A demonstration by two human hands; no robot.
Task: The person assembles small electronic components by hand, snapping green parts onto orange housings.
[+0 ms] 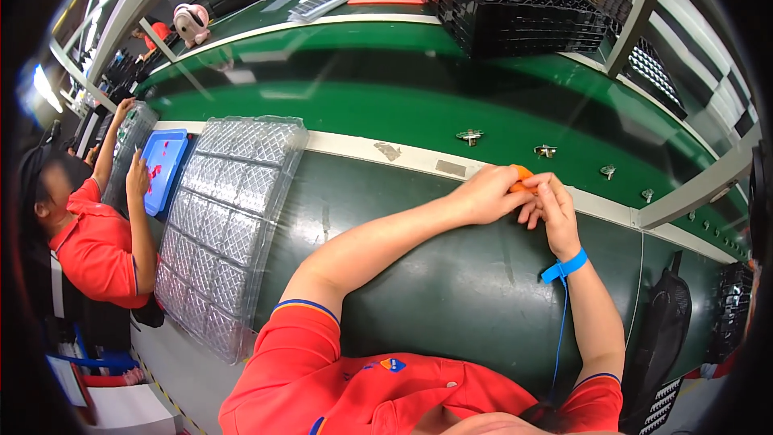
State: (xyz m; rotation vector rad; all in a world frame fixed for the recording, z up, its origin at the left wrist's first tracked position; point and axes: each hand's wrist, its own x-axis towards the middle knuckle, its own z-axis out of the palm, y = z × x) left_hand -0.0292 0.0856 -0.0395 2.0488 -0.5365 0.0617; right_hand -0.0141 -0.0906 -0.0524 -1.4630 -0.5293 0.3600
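My left hand (489, 193) and my right hand (554, 208) meet above the white rail at the far edge of the dark green bench (386, 274). Between them is a small orange piece (522, 172), partly covered by fingers, so its kind does not show. The left fingers are curled around it, and the right thumb and fingertips pinch against it from the other side. A blue wrist strap (566, 266) with a thin cord circles my right wrist. Small metal parts (545, 151) lie in a spaced row on the green conveyor belt (354, 89) just beyond the hands.
Clear plastic blister trays (229, 217) are stacked at the left. Beside them a co-worker in red (97, 234) reaches over a blue tray (165, 169) with red pieces. Across the belt, black trays (515, 12) are piled near another person. A grey post (700, 181) rises at the right.
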